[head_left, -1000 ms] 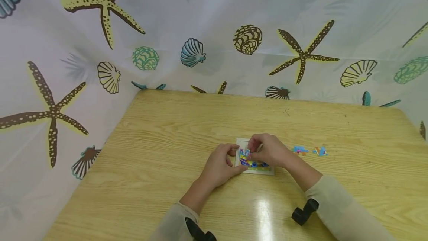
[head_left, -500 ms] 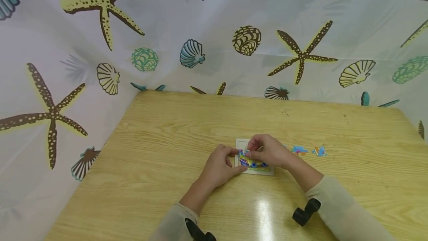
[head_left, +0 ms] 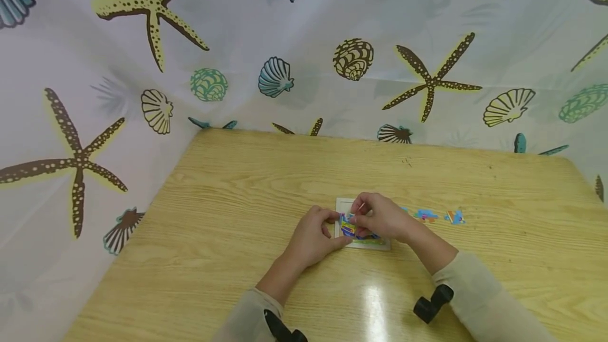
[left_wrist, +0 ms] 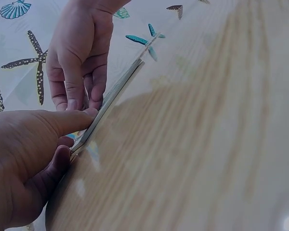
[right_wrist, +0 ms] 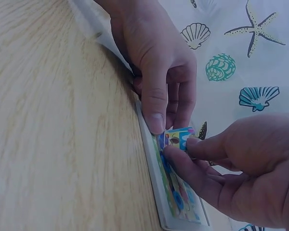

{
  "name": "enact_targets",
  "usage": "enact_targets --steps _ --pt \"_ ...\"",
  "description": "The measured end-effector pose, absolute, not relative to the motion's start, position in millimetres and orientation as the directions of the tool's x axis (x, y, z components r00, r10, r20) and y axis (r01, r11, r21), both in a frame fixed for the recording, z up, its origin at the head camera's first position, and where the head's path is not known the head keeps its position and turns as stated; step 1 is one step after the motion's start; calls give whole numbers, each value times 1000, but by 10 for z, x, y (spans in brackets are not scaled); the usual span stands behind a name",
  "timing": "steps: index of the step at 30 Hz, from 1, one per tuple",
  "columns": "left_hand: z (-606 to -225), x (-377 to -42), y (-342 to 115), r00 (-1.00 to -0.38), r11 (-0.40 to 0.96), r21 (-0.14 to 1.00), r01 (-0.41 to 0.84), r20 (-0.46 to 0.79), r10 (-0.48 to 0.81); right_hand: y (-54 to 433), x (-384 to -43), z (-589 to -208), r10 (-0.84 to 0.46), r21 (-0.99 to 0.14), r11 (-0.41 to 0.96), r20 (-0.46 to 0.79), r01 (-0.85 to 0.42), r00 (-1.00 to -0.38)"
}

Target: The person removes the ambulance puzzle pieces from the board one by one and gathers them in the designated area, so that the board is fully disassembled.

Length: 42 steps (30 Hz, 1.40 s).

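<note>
A small picture puzzle in a pale frame (head_left: 344, 204) lies on the table in the head view. My left hand (head_left: 311, 236) holds it at the left side, its thumb over the near edge and its fingers at the left border. From the right, my right hand (head_left: 382, 218) reaches over the picture. Its thumb and index finger pinch a colourful puzzle piece (right_wrist: 180, 136), which stands tilted up from the board in the right wrist view. Part of the picture is hidden beneath the right hand. In the left wrist view the frame (left_wrist: 116, 91) shows edge-on.
Loose puzzle pieces lie right of the frame, among them a blue one (head_left: 426, 215) and a blue-and-orange one (head_left: 455, 217). The wooden table (head_left: 237, 199) ends at a sheet (head_left: 313, 30) printed with starfish and shells. Each sleeve carries a black wrist device (head_left: 432, 304).
My right hand's fingers have shifted slightly over the picture with the puzzle piece, and its lower fingers now cover more of the board. My left hand keeps its place.
</note>
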<state>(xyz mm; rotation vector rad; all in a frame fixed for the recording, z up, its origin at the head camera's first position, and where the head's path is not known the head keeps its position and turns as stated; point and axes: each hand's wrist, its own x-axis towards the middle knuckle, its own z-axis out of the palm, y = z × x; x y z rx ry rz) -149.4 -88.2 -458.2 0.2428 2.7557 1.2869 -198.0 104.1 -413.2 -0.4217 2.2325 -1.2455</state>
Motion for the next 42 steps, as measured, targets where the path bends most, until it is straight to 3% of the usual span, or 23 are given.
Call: enact_targets --steps 10,22,30,42 --pt "-4573 -1492 -862 -983 630 770 106 -14 182 1089 -1973 -4117 -514 -858 514 -303 -5 -803" --pt "-4593 -1503 -837 -984 634 765 112 -5 180 1416 -1901 -4173 -468 -922 385 -229 36 -854" --pt "-4584 -1490 -821 -985 626 774 93 -22 173 1672 -1833 -4165 -468 -942 329 -228 71 -854" --pt "-4592 -1484 -855 -987 614 786 70 -34 156 1910 -1884 -4079 -470 -906 422 -260 44 -843"
